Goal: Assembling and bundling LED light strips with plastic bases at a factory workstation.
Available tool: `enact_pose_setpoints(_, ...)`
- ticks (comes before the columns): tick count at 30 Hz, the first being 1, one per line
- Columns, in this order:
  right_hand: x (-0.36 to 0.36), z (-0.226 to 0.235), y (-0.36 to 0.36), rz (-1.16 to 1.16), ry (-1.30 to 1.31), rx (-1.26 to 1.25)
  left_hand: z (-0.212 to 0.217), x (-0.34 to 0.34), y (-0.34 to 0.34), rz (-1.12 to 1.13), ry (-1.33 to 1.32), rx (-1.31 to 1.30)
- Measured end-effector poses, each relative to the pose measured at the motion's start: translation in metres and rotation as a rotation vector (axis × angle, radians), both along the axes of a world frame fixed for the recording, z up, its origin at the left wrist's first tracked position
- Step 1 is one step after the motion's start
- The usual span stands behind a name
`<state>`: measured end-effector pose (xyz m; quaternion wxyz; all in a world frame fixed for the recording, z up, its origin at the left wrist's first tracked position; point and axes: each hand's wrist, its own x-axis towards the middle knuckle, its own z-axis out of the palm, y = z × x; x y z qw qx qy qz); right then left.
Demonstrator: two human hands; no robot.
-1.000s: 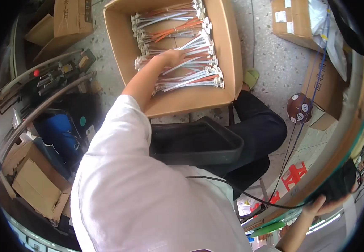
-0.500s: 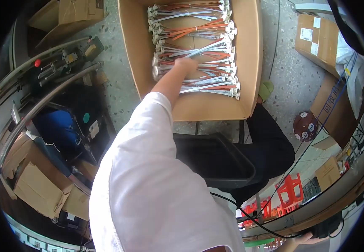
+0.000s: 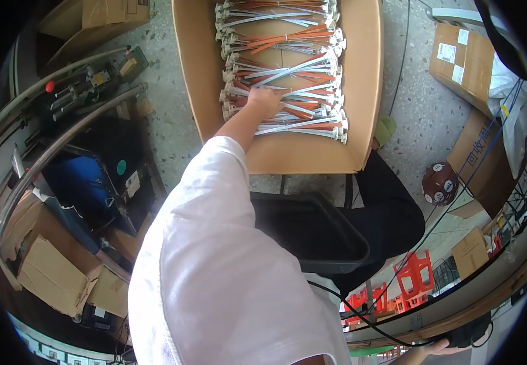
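Observation:
My left hand (image 3: 265, 101) reaches into a large open cardboard box (image 3: 361, 85). Its fingers are closed around a bundle of wires (image 3: 300, 109) near the front of the box, partly hidden under the hand. Other bundles of orange and pale blue-white wires (image 3: 285, 39), with white connectors at both ends, lie crosswise in rows. Nearest the box's front wall rests another bundle (image 3: 306, 129). At the lower right edge, what seems to be my right hand (image 3: 438, 347) is beside a black object (image 3: 467, 331); its fingers are too small to read.
A black plastic tray (image 3: 336, 266) sits by my legs, below the box. Carts with metal rails (image 3: 63, 137) and an opened carton (image 3: 54, 271) stand left. To the right are a taped carton (image 3: 461, 58), a dark red round stool (image 3: 440, 184), hanging cables and red stools (image 3: 414, 277).
My left hand has shifted slightly left and toward me inside the box. The connectors left of it, blurred before, now look sharp. The view has shifted a little.

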<state>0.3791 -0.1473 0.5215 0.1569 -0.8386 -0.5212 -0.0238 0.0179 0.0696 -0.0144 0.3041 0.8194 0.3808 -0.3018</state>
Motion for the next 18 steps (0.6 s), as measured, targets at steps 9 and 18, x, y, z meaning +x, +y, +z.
enact_pose_setpoints(9, 0.049, 0.023, -0.057, -0.029, 0.001, -0.019, 0.003, -0.003, 0.006, 0.087, 0.143, 0.036)
enact_pose_setpoints(18, 0.048, 0.022, -0.06, -0.042, -0.007, -0.037, 0.026, -0.039, 0.032, 0.212, 0.145, 0.124)
